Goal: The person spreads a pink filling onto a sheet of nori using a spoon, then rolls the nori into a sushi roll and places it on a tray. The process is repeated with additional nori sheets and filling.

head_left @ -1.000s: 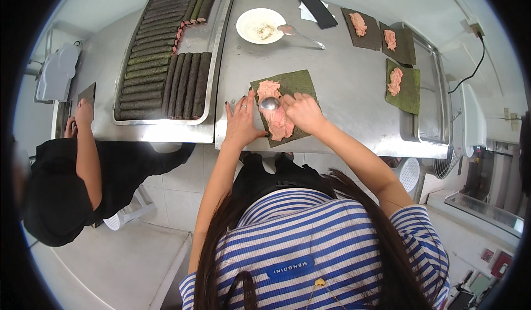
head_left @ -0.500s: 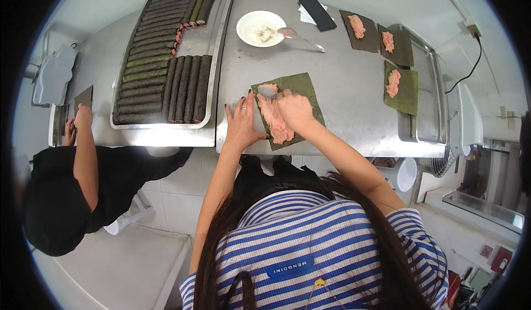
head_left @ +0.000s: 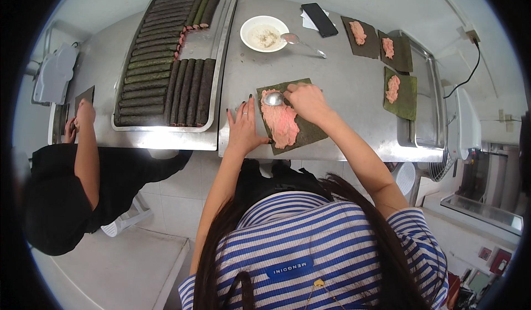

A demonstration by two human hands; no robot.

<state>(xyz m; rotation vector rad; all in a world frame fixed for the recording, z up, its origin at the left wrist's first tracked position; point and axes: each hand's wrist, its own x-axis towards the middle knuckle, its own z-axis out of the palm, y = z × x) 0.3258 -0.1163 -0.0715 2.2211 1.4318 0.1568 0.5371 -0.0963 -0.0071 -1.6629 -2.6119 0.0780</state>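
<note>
A dark green nori sheet (head_left: 310, 130) lies on the steel table in front of me. Pink minced filling (head_left: 283, 124) covers its left part in a long band. My right hand (head_left: 310, 102) is closed on the handle of a metal spoon (head_left: 273, 98), whose bowl rests on the far end of the filling. My left hand (head_left: 244, 127) lies with fingers spread beside the sheet, its thumb at the sheet's near left edge.
Several nori rolls (head_left: 146, 78) fill a steel tray (head_left: 218, 61) at left. Beyond my hands stand a white bowl (head_left: 257, 22), another spoon (head_left: 305, 44) and a phone (head_left: 319, 20). Three nori sheets with filling (head_left: 406, 97) lie at right by an empty-looking tray (head_left: 428, 110). Another person (head_left: 86, 160) works at far left.
The spoon's bowl has turned and shifted slightly right on the filling, which now looks wider and flatter. My right hand has moved a little right. My left hand stays beside the sheet.
</note>
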